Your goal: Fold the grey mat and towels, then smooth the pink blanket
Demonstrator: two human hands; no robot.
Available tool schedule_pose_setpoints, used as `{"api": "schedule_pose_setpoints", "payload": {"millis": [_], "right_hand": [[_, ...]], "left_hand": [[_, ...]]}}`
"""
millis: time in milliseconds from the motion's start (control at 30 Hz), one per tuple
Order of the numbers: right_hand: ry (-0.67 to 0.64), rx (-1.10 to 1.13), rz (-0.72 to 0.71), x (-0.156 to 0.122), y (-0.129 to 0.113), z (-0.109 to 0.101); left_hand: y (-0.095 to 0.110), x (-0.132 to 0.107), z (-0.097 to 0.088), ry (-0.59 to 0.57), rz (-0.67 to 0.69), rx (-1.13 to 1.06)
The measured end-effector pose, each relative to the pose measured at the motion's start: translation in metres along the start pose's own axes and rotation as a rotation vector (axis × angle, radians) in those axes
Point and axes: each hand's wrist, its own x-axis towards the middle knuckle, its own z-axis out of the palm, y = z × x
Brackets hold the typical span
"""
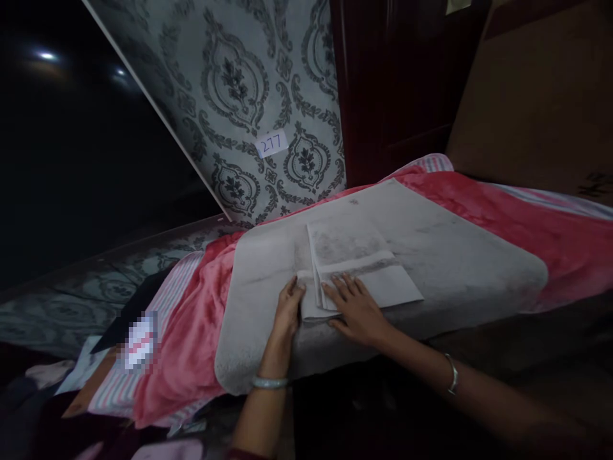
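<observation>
Dim light on the left hand (pixel 287 306), deep shadow below the right hand (pixel 359 311), glare dotting a dark panel (pixel 90 147) to their left

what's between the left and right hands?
The left end of the folded pale cloth, its layers between left hand and right hand, in the head view.

Both hands, the left (pixel 287 310) and the right (pixel 361 313), are bare. A thick, pale, rounded bangle (pixel 271 383) circles the left wrist, near six o'clock. A thinner silver bracelet (pixel 451 374), shiny, rings the right forearm at four o'clock. A dark red sleeve (pixel 245 454) edges in below the left forearm, between six and seven.
</observation>
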Motion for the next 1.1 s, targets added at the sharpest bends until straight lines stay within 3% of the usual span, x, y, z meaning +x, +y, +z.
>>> {"api": "schedule_pose_setpoints", "payload": {"millis": [100, 300, 500, 667, 867, 1000, 1100], "right_hand": [[0.017, -0.013, 0.039, 0.008, -0.015, 0.003], [0.008, -0.094, 0.04, 0.023, -0.023, 0.004], [-0.054, 0.133, 0.066, 0.044, -0.006, -0.031], [-0.019, 0.302, 0.137, 0.087, 0.024, -0.087], [0.157, 0.597, 0.28, 0.137, 0.048, -0.178], [0.232, 1.004, 0.38, 0.141, 0.045, -0.247], [0.26, 1.136, 0.432, 0.128, 0.043, -0.29]], "left_hand": [[0.007, -0.012, 0.011, -0.049, -0.062, -0.058], [0.012, -0.009, 0.018, 0.006, -0.065, -0.119], [0.006, -0.006, 0.003, 0.012, -0.122, -0.3], [0.001, -0.001, 0.005, -0.042, -0.228, -0.38], [-0.01, 0.013, 0.052, -0.157, -0.359, -0.55], [-0.011, 0.024, 0.087, -0.141, -0.435, -0.648], [-0.008, 0.029, 0.095, -0.083, -0.432, -0.734]]}}
